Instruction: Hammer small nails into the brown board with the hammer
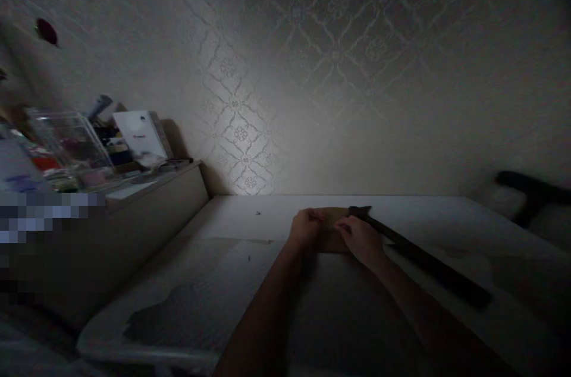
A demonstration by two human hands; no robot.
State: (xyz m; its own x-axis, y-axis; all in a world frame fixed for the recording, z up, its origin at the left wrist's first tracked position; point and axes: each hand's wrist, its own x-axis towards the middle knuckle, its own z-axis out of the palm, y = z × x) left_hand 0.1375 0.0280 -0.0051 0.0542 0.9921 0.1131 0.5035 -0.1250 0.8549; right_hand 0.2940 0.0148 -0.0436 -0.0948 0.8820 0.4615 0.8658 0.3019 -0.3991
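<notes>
A flat brown board (pixel 334 243) lies on the white table, with both hands over it. My left hand (pixel 307 227) rests at the board's left side, its fingers curled inward. From the right, my right hand (pixel 359 237) reaches over the board with thumb and fingers pinched together. Anything between the fingers of either hand is too small and dark to make out. Beside my right hand lies a dark hammer (pixel 428 261), its head at the board's back right corner and its handle slanting toward the front right.
Small dark bits (pixel 258 213) lie on the table (pixel 223 216) left of the board. A raised cabinet (pixel 156 234) at the left carries a white box (pixel 140 133) and a clear plastic case (pixel 66 139). A dark object (pixel 530 189) stands at the far right. Patterned wall behind.
</notes>
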